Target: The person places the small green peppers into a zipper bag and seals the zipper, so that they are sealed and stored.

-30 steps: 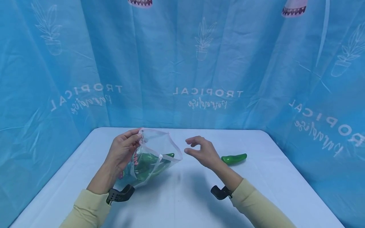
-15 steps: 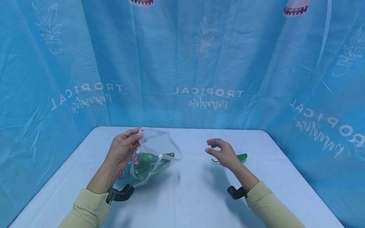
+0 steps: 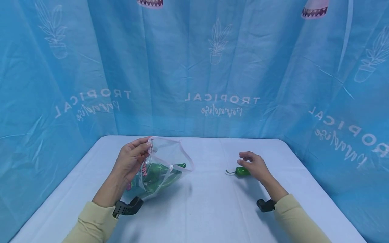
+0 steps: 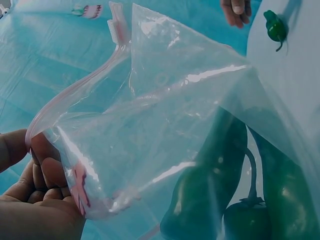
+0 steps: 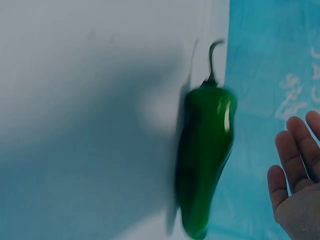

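My left hand [image 3: 131,159] pinches the rim of a clear zip bag [image 3: 170,148] between thumb and fingers, and the bag's mouth gapes toward the right. Inside the bag lie several green peppers [image 4: 205,180], seen through the plastic; the left wrist view shows a stem among them. On the right of the table one loose green pepper [image 5: 205,150] lies on its side, its curved stem toward the left in the head view. My right hand [image 3: 254,166] hovers above this pepper with fingers loosely bent and nothing held, covering its far end in the head view.
A white cloth [image 3: 206,209] covers the table. Blue printed curtains [image 3: 188,67] enclose its back and both sides. Each wrist carries a black camera mount, such as the left one [image 3: 129,206].
My right hand has moved right, away from the bag's mouth, to over the loose pepper. The left hand and the bag have stayed in place.
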### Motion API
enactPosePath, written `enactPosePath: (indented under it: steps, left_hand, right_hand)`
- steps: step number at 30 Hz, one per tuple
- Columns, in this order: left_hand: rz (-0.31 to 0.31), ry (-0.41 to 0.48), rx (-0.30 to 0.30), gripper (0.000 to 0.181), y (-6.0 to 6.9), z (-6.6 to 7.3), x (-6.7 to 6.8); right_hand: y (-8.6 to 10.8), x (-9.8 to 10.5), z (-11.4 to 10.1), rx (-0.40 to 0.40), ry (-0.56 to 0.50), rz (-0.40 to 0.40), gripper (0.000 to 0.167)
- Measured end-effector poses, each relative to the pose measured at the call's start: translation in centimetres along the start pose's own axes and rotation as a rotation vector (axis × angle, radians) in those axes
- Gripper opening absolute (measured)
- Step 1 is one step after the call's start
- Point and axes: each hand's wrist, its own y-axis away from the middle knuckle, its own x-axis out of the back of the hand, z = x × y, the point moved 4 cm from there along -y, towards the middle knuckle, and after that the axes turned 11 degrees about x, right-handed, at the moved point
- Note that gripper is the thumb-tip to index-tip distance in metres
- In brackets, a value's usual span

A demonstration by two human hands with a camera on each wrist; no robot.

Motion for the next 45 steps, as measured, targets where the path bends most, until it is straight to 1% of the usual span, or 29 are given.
enactPosePath:
  steps: [6,13,18,25,35,41,45]
  left_hand:
    - [-0.003,0.002,0.001,0.014,0.0,0.0,0.0]
    - [0.003,-0.004,0.011,0.017,-0.1,0.0,0.0]
    - [0.006,-0.008,0.012,0.020,-0.1,0.0,0.0]
    - [0.006,-0.008,0.015,0.017,-0.2,0.0,0.0]
    - [0.014,-0.019,0.020,0.017,-0.2,-0.1,-0.1]
    - [0.013,-0.017,0.016,0.017,-0.1,-0.1,-0.1]
    - [0.014,-0.019,0.015,0.016,-0.1,-0.1,-0.1]
  right_hand:
    - [-0.2,0.9,2.1,-0.057,0.021,-0.010,0.046]
    - [-0.3,1.7,4.2,-0.106,0.052,-0.012,0.053]
    - [-0.4,2.1,5.5,-0.114,0.089,-0.010,0.053]
    - [-0.3,2.6,6.5,-0.116,0.098,-0.017,0.054]
    - [0.0,2.6,7.3,-0.174,0.093,-0.052,0.055]
    - [0.5,2.6,7.6,-0.174,0.083,-0.069,0.055]
    - [1.0,2.7,8.2,-0.188,0.084,-0.076,0.054]
